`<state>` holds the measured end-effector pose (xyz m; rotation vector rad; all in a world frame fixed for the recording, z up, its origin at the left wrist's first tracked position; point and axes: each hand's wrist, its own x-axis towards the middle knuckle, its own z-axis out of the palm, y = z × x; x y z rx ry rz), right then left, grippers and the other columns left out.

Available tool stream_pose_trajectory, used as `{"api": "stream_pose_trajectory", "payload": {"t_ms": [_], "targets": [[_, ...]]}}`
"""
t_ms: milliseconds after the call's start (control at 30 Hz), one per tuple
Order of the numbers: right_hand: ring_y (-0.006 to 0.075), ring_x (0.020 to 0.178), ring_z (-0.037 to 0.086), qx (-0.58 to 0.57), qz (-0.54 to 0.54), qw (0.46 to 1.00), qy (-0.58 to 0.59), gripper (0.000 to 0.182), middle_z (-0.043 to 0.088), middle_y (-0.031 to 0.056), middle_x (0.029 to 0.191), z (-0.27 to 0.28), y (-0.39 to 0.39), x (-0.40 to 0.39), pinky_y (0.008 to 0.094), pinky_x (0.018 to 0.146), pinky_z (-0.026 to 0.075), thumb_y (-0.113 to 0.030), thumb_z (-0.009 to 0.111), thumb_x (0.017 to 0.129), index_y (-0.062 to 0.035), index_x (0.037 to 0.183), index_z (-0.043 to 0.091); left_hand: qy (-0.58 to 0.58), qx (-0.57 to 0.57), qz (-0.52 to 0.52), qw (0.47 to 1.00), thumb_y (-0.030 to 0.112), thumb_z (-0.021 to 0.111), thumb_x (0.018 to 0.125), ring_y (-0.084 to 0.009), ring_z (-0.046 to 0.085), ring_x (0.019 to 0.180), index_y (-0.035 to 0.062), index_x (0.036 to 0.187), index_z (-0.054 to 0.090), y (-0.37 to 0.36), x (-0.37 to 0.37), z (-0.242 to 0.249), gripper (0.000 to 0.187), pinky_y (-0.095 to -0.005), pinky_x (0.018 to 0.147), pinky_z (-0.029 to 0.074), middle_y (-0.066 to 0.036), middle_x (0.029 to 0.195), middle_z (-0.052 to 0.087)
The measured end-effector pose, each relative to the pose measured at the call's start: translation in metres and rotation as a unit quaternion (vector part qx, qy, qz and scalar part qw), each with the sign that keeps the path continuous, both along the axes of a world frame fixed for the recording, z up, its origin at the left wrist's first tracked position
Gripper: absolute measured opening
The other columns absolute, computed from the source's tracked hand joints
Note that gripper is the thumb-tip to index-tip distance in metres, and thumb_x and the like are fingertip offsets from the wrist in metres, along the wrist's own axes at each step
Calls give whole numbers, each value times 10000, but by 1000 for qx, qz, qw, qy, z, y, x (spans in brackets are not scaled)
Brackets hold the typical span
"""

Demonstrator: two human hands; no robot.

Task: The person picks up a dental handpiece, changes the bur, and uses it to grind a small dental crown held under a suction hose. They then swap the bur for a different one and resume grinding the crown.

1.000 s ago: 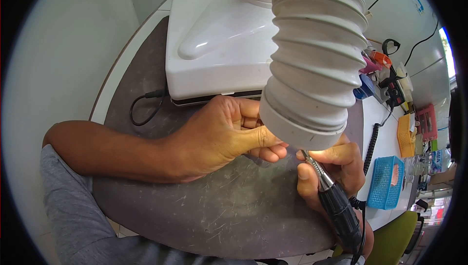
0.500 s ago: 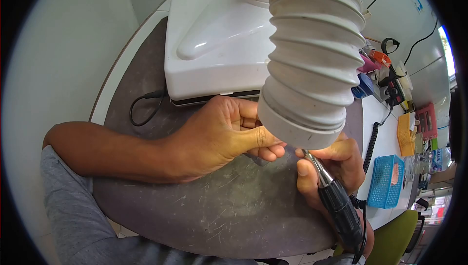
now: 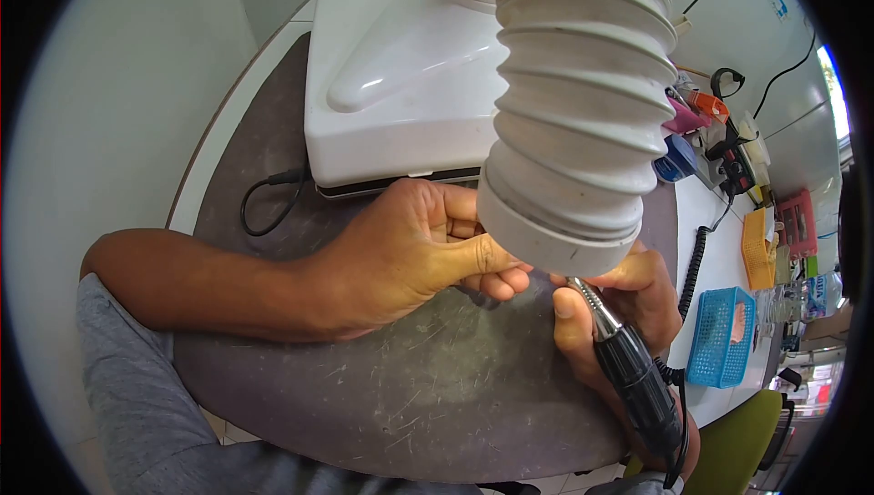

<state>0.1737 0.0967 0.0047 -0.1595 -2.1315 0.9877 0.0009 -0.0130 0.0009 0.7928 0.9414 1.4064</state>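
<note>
My right hand (image 3: 633,299) grips a rotary handpiece (image 3: 635,377) with a black body and a silver front end. Its tip points up and left under the mouth of a white corrugated suction hose (image 3: 583,122), which hides the working end. Just left of it, my left hand (image 3: 428,245) is closed, thumb pressed toward the fingers. Whatever it pinches is too small and too covered to name. Both hands are close together above a scratched grey-brown mat (image 3: 410,395).
Behind my hands stands a white dust-collector box (image 3: 391,67) that carries the hose. A black cable (image 3: 259,208) loops at its left. On the right are a blue basket (image 3: 719,340), a yellow basket (image 3: 757,249), a coiled cord (image 3: 696,263) and a green chair (image 3: 742,445).
The hands hold nearly the same pose. The handpiece has tilted very slightly, and the whole view has shifted a little.
</note>
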Motion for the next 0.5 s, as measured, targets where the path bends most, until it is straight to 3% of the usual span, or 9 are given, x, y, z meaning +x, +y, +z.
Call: {"api": "stream_pose_trajectory", "payload": {"t_ms": [400,500], "targets": [[188,758,658,-18,7,1000,1,299,661,179,889,-1,1,0,268,648,507,-27,750,658,-7,914,598,-9,3,-3,1000,166,576,907,-97,587,787,-30,1026,621,0,0,-2,234,-216,722,514,-95,947,650],[198,760,660,22,19,999,-14,299,659,187,902,-1,2,2,273,659,505,-32,748,663,-11,917,592,-8,10,-1,1000,160,574,908,-98,587,790,-33,1029,619,1,0,-3,233,-216,727,513,-100,951,648]]}}
